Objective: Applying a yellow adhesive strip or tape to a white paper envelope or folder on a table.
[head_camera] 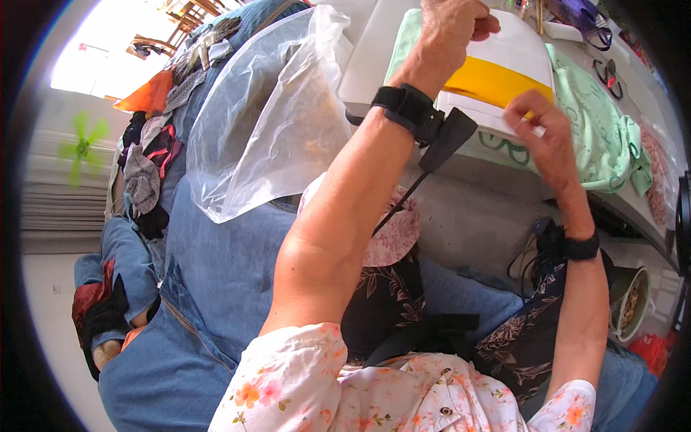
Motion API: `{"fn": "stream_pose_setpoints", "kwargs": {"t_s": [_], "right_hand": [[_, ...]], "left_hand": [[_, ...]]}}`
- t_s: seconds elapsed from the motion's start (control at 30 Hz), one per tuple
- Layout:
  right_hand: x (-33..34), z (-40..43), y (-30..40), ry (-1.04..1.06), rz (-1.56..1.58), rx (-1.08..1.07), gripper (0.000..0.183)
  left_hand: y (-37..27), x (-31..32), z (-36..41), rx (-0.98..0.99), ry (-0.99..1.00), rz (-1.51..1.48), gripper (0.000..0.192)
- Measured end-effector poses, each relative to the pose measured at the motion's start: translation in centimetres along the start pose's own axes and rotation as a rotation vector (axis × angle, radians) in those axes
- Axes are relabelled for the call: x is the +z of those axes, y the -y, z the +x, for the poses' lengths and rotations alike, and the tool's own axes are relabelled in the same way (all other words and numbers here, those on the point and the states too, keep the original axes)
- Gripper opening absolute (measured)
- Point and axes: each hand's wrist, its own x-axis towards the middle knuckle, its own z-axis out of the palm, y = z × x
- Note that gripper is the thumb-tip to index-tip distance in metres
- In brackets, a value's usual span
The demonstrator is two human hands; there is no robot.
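Observation:
A white piece with a broad yellow band (494, 81) lies before me over light green printed cloth (596, 124). It could be stiff fabric or a sheet; I cannot tell which. My left hand (459, 32) is above its far left part, fingers curled with the tips close together. At its near right edge is my right hand (545, 137), bent and slightly blurred. A small white bit shows at the right fingers. Whether either hand grips anything is hidden. Black straps circle both wrists, and a black device hangs from the left one.
A translucent plastic bag (275, 119) lies to the left on blue denim-like covering (227, 259), with piled clothes (143, 181) beyond. Black-handled snips or scissors (610, 78) rest on the white table (372, 54) at right. A bucket (631, 305) stands low on the right.

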Motion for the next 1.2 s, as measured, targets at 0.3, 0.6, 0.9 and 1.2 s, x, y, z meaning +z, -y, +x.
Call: {"fn": "stream_pose_setpoints", "kwargs": {"t_s": [0.3,0.6,0.9,1.2], "right_hand": [[7.1,-3.9,8.5,0.515,1.147,0.166,0.044],[7.0,-5.2,9.2,0.910,1.452,0.426,0.022],[5.7,-5.9,7.1,1.109,1.244,0.690,0.028],[2.9,-3.1,6.0,0.971,0.729,0.599,0.030]], "left_hand": [[-3.5,1.3,4.0,-0.077,-0.209,-0.051,0.011],[-4.3,2.2,4.2,-0.082,-0.182,-0.030,0.008],[-4.2,-0.9,-2.6,-0.018,-0.094,0.400,0.022],[2.2,-3.8,-3.5,0.077,-0.139,1.047,0.012]]}}
